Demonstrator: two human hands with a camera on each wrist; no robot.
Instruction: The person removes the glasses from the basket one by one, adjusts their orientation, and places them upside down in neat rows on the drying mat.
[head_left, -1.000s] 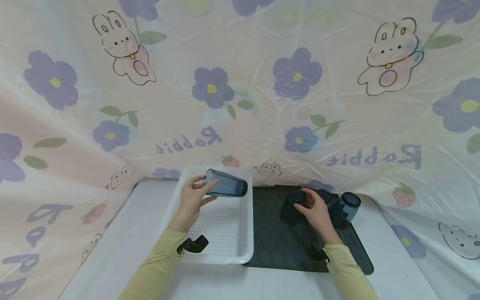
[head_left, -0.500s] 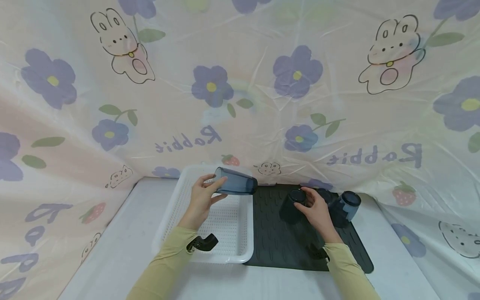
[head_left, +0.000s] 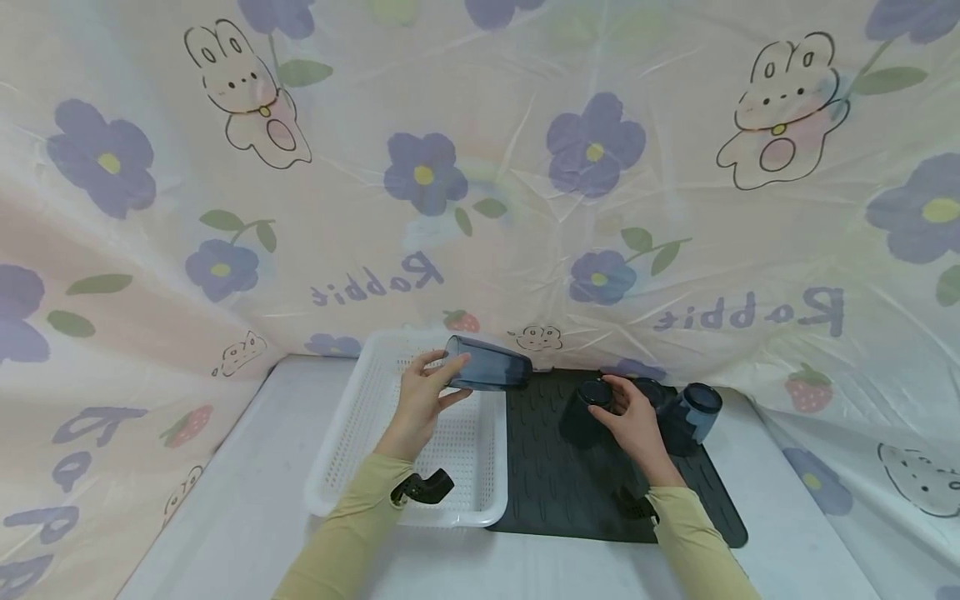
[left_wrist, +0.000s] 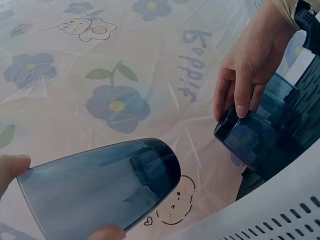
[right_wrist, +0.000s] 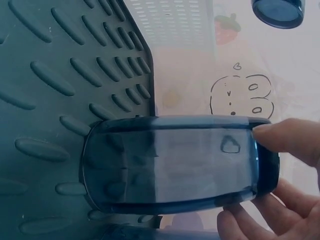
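My left hand point(head_left: 422, 402) holds a clear blue drinking glass point(head_left: 491, 364) by its rim end, over the right side of the white basket point(head_left: 498, 500). That glass lies almost sideways, its thick base pointing right; in the left wrist view thumb and fingers pinch its wide end. My right hand point(head_left: 632, 421) grips a second blue glass point(right_wrist: 185, 165) near its base. This one stands upside down, mouth on the black ribbed mat point(head_left: 540, 483). Behind and to the right of the right hand are two more upturned glasses, one point(head_left: 692, 417) at the mat's right edge and one point(head_left: 649, 392) partly hidden.
The perforated basket stands left of the mat, their edges meeting. Both are on a white tabletop point(head_left: 247, 467). A printed plastic curtain point(head_left: 510, 233) hangs right behind them and along both sides.
My left hand has carried its glass to the right, from above the basket's middle toward the mat, at about the same height. The right hand and its glass have stayed in place.
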